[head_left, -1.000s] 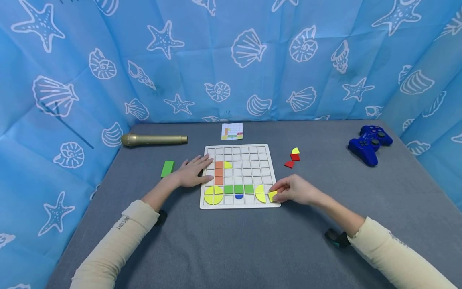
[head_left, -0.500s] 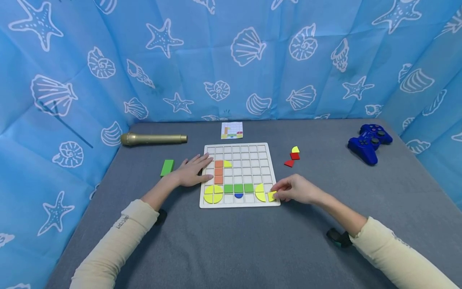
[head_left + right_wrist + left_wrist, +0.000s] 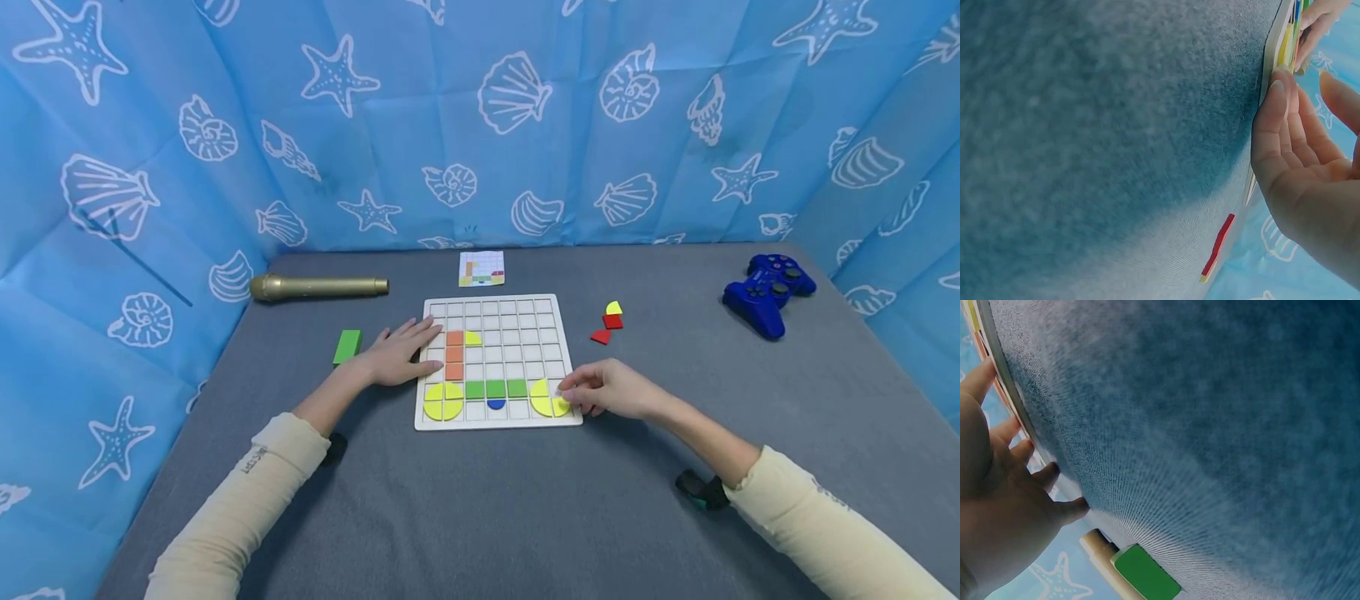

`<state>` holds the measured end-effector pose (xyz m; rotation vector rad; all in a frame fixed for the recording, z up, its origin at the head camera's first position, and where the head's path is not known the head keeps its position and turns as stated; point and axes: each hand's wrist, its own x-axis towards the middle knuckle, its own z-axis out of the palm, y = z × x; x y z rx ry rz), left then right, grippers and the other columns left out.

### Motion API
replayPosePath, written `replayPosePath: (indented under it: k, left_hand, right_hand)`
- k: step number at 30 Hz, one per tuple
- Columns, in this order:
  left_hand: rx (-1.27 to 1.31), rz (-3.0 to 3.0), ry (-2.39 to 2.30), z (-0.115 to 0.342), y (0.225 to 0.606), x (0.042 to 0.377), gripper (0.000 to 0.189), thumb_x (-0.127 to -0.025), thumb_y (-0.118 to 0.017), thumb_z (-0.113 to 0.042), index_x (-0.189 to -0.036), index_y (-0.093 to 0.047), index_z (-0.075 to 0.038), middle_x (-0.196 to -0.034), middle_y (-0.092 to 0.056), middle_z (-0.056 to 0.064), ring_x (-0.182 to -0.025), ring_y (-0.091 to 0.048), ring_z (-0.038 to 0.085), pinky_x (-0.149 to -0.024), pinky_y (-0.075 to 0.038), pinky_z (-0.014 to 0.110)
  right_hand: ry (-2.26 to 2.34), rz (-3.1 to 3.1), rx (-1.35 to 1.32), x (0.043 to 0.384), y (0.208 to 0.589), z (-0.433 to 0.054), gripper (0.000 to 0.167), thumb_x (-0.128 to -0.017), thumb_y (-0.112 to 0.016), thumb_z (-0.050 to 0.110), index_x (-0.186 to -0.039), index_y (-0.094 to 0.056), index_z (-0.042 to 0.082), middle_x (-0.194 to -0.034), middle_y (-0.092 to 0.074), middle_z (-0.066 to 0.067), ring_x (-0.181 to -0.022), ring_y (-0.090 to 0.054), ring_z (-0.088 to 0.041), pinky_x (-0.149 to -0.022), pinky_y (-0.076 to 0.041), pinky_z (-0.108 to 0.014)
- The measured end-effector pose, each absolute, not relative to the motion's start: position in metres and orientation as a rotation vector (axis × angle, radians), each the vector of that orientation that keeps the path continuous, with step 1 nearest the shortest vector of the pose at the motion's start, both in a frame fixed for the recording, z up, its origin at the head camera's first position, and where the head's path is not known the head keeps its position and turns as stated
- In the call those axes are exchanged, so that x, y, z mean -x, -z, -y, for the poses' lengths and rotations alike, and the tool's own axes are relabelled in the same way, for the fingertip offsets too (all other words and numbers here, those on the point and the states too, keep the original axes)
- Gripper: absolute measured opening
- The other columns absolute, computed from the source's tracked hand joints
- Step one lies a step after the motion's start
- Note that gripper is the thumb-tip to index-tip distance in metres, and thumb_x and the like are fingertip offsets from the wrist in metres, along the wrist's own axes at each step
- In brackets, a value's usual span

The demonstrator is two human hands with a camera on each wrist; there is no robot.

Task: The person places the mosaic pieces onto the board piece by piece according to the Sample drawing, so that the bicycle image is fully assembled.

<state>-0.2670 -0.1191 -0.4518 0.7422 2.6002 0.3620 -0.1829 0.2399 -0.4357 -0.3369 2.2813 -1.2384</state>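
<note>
A white grid board lies on the grey cloth. On its left edge rests my left hand, fingers spread. At the lower right corner my right hand touches a yellow quarter-circle tile, partly covered by the fingertips. Thumb and fingers stand apart in the right wrist view. Beside that tile lie more yellow tiles. The board also carries orange tiles, green square tiles, a blue half-circle tile and a yellow circle of tiles at lower left.
Right of the board lie two red tiles and a yellow quarter tile. A pattern card sits behind the board. A green block and gold microphone are at left, a blue game controller at right.
The yellow tile, pinched by my right hand before, has moved slightly left into the lower right corner area, and the grip has loosened. My left hand has stayed on the board.
</note>
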Motion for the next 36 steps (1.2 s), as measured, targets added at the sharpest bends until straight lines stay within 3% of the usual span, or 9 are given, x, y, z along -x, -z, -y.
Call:
replayPosePath:
  k: [5,16,27,36]
  left_hand:
    - [-0.740,-2.598,-0.359,0.119,0.450,0.267,0.072,-0.098,-0.045,-0.050,-0.155,-0.016,-0.016,-0.159,-0.007,0.006,-0.144,-0.003,0.031,-0.109,-0.002,0.060]
    - [-0.771,-2.604,-0.370,0.119,0.449,0.267,0.072,-0.098,-0.045,-0.049,-0.154,-0.017,-0.014,-0.159,-0.008,0.009,-0.143,-0.004,0.034,-0.108,-0.003,0.062]
    - [-0.766,-2.600,-0.377,0.119,0.446,0.265,0.072,-0.098,-0.046,-0.048,-0.154,-0.017,-0.014,-0.159,-0.008,0.009,-0.143,-0.004,0.034,-0.108,-0.003,0.061]
    - [-0.762,-2.596,-0.381,0.120,0.448,0.265,0.072,-0.098,-0.046,-0.049,-0.154,-0.017,-0.015,-0.159,-0.008,0.009,-0.143,-0.004,0.033,-0.108,-0.002,0.061]
  right_hand:
    - [1.271,-2.197,0.310,0.185,0.435,-0.244,0.034,-0.093,-0.064,0.021,-0.119,-0.063,-0.001,-0.090,-0.068,-0.008,-0.080,-0.059,-0.023,-0.073,-0.052,-0.035]
    - [1.529,-1.809,0.190,0.203,0.438,-0.278,0.050,-0.100,-0.053,0.022,-0.136,-0.044,-0.011,-0.117,-0.062,-0.019,-0.102,-0.062,-0.025,-0.091,-0.048,-0.036]
    - [1.824,-1.692,-0.054,0.230,0.431,-0.318,0.061,-0.102,-0.049,0.026,-0.146,-0.026,-0.010,-0.120,-0.062,-0.011,-0.109,-0.060,-0.019,-0.099,-0.042,-0.037]
    - [1.988,-1.662,-0.090,0.249,0.430,-0.346,0.050,-0.102,-0.048,0.024,-0.142,-0.037,-0.004,-0.118,-0.064,-0.008,-0.110,-0.059,-0.016,-0.102,-0.037,-0.036]
